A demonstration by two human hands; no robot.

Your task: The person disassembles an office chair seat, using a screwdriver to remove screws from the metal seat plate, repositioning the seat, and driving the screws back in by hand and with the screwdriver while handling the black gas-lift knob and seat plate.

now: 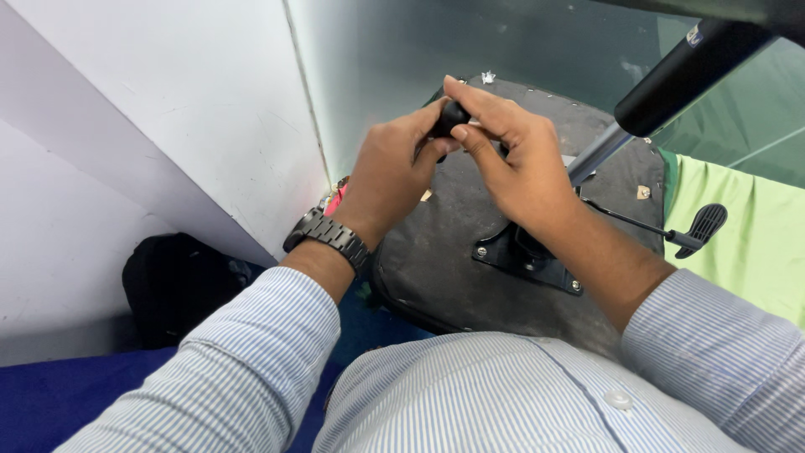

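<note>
An upturned office chair seat (457, 252) lies in front of me, its black fabric underside facing up. A black metal mounting plate (528, 260) is screwed to it, and a gas-lift column (662, 84) rises from the plate toward the upper right. Both hands meet above the seat's far edge. My left hand (390, 172), with a dark metal watch at the wrist, grips a small black rounded knob (453, 116). My right hand (516, 159) pinches the same knob from the other side with thumb and fingertips. What the knob is attached to is hidden by my fingers.
A thin black lever with a paddle handle (700, 226) sticks out to the right over a green cloth (746, 243). A white wall panel (184, 126) stands close on the left, a black bag (180, 285) below it on blue flooring (50, 403).
</note>
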